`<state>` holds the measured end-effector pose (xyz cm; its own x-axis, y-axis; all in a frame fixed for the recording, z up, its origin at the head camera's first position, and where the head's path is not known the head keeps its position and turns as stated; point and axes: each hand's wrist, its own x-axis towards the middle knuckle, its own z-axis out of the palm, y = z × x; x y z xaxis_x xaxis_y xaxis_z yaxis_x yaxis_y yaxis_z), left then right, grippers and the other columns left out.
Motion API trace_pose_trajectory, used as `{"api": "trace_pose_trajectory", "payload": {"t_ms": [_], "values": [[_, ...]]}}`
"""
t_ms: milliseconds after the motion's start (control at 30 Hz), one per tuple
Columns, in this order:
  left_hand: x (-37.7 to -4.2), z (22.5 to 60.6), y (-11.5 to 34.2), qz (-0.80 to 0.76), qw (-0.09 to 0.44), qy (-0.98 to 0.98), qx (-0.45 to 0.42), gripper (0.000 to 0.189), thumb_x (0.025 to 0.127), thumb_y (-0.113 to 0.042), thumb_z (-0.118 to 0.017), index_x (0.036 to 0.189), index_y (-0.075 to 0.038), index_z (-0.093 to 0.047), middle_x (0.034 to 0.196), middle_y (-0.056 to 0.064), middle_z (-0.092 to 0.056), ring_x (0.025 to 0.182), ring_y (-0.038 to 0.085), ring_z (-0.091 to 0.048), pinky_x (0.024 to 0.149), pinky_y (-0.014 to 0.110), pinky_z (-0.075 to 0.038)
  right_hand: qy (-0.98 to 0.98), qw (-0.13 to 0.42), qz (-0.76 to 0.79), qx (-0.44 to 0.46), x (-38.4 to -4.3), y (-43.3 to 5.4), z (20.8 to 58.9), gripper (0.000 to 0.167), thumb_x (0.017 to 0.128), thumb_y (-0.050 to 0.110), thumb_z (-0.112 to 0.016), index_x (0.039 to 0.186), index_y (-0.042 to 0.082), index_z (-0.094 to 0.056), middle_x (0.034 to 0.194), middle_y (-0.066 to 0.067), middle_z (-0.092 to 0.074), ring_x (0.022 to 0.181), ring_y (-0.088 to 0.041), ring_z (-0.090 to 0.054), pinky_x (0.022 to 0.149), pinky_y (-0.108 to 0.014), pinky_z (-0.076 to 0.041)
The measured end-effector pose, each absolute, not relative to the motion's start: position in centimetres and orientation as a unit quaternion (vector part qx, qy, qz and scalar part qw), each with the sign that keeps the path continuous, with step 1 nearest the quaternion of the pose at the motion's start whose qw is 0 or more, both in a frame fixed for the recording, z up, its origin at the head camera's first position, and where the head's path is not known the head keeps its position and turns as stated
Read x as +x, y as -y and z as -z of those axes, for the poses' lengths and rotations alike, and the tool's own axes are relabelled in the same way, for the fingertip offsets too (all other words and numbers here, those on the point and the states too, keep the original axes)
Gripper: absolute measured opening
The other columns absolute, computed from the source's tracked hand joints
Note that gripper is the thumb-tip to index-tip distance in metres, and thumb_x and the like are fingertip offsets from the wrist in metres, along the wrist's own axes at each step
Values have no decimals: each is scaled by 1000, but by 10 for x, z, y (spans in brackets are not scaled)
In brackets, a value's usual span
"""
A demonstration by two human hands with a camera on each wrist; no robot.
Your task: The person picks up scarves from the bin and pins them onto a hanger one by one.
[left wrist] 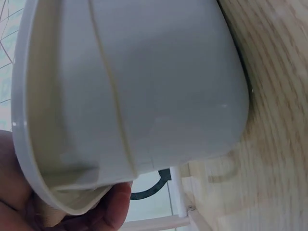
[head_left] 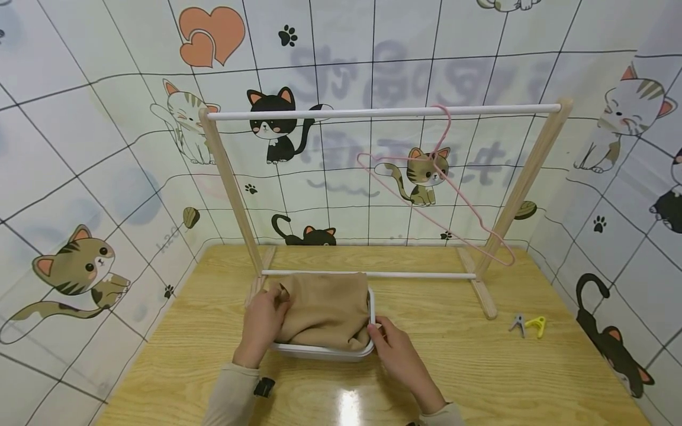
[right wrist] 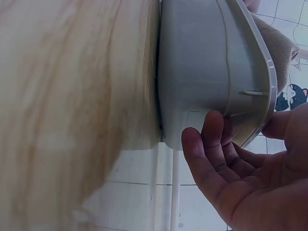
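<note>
A tan cloth (head_left: 325, 307) lies bunched in a white plastic basin (head_left: 325, 354) on the wooden table and covers most of its opening. My left hand (head_left: 264, 319) is at the basin's left side, beside the cloth. In the left wrist view, its fingers (left wrist: 115, 204) curl round the basin's rim (left wrist: 21, 139). On the opposite side, my right hand (head_left: 396, 352) grips the right rim. The right wrist view shows its thumb (right wrist: 276, 124) at the rim and the other fingers under it, against the outer wall. The cloth hides the basin's inside.
Behind the basin stands a wooden rack with a white top rail (head_left: 341, 112) and a lower white bar (head_left: 415, 275). A pink hanger (head_left: 463, 195) hangs from the rail. A grey clothespin (head_left: 517, 324) and a yellow clothespin (head_left: 537, 325) lie at the right. Cat-patterned walls enclose the table.
</note>
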<state>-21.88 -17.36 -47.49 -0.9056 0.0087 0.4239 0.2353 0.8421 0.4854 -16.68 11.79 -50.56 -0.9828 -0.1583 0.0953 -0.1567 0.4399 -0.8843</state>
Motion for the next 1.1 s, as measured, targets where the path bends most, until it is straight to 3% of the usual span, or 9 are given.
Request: {"api": "trace_pose_trajectory", "payload": {"t_ms": [133, 267, 400, 500, 600, 700, 767, 933, 1100], "values": [[-218, 474, 174, 258, 211, 942, -39, 24, 86, -8, -81, 73, -12, -61, 72, 11, -66, 67, 28, -63, 55, 42, -48, -852, 6, 514, -96, -167, -119, 506, 42, 109, 36, -48, 133, 3, -60, 92, 1, -68, 81, -15, -65, 68, -24, -51], [-216, 471, 173, 256, 221, 941, -20, 26, 88, -10, -80, 68, -12, -63, 75, 14, -71, 69, 34, -68, 55, 47, -52, -856, 8, 509, -94, -167, -119, 507, 41, 110, 36, -47, 133, 4, -60, 92, 2, -67, 81, -16, -65, 68, -24, -51], [-215, 465, 173, 278, 246, 928, -28, 6, 90, -9, -78, 85, -7, -75, 86, 18, -75, 79, 41, -72, 65, 55, -56, -856, 8, 508, -95, -168, -120, 508, 43, 110, 35, -46, 134, 3, -59, 91, 2, -67, 81, -21, -65, 67, -24, -50], [-215, 461, 172, 311, 252, 915, -48, 8, 92, -8, -75, 98, -3, -76, 89, 17, -75, 77, 35, -71, 64, 50, -55, -856, 10, 508, -96, -168, -120, 508, 43, 110, 36, -46, 134, 3, -59, 92, 1, -67, 82, -21, -65, 67, -24, -51], [-215, 457, 173, 350, 223, 907, -68, 9, 98, -9, -68, 100, -1, -67, 75, 13, -65, 62, 23, -57, 54, 38, -46, -856, 13, 508, -95, -168, -119, 508, 43, 110, 36, -46, 134, 3, -59, 93, 1, -68, 82, -17, -65, 69, -24, -51], [-216, 454, 173, 389, 167, 903, -76, 10, 106, -12, -55, 103, -3, -56, 68, 6, -48, 58, 16, -44, 52, 31, -38, -857, 15, 507, -94, -168, -119, 507, 43, 110, 35, -46, 135, 2, -58, 94, 0, -68, 81, -12, -65, 70, -24, -52], [-218, 454, 173, 415, 133, 897, -79, 12, 109, -14, -46, 105, -4, -50, 72, 5, -42, 62, 17, -44, 56, 31, -39, -855, 14, 509, -96, -168, -118, 506, 44, 110, 35, -47, 135, 1, -57, 94, -1, -68, 81, -10, -64, 70, -25, -52], [-220, 454, 172, 479, 92, 870, -72, 18, 112, -17, -37, 112, -3, -50, 88, 8, -45, 85, 21, -48, 76, 35, -43, -851, 16, 514, -104, -166, -118, 506, 46, 110, 36, -47, 136, -2, -56, 92, -3, -68, 79, -13, -66, 68, -24, -53], [-221, 456, 169, 492, 78, 866, -45, 22, 110, -27, -45, 103, -6, -46, 86, 7, -44, 79, 20, -47, 70, 32, -42, -850, 20, 514, -111, -166, -118, 506, 45, 110, 34, -47, 136, -1, -55, 92, -3, -68, 79, -13, -67, 68, -25, -54]]}}
